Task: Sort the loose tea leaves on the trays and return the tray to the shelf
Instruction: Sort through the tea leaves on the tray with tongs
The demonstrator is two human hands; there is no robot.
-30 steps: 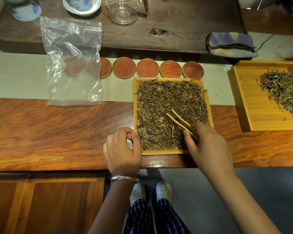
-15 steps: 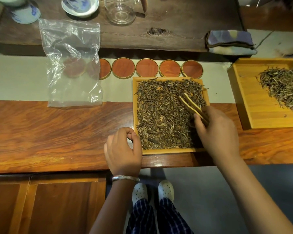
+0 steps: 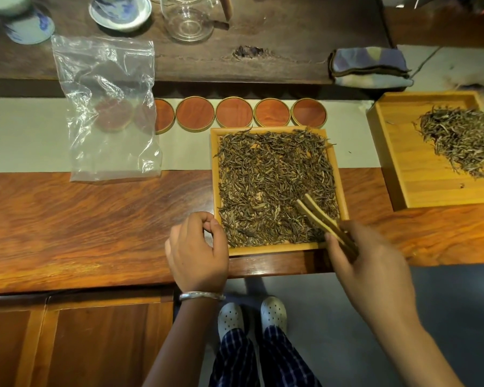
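A square bamboo tray (image 3: 214, 174) sits before me on the wooden counter, its floor covered with dark loose tea leaves (image 3: 271, 180). My right hand (image 3: 372, 263) grips wooden tongs (image 3: 319, 216), whose tips lie in the leaves at the tray's near right corner. My left hand (image 3: 197, 250) rests curled against the tray's near left corner, thumb and forefinger touching. A second, larger tray (image 3: 394, 166) at the right holds a smaller pile of paler leaves (image 3: 461, 138).
A clear plastic bag (image 3: 109, 107) lies left of the tray. A row of round wooden coasters (image 3: 234, 112) runs behind it. Cups, a saucer and a glass jar (image 3: 189, 18) stand on the dark far table, with a folded cloth (image 3: 370, 67) at right.
My right hand has drawn the tongs back from the tray's upper right part to its near right corner. The left hand has stayed at the near left corner.
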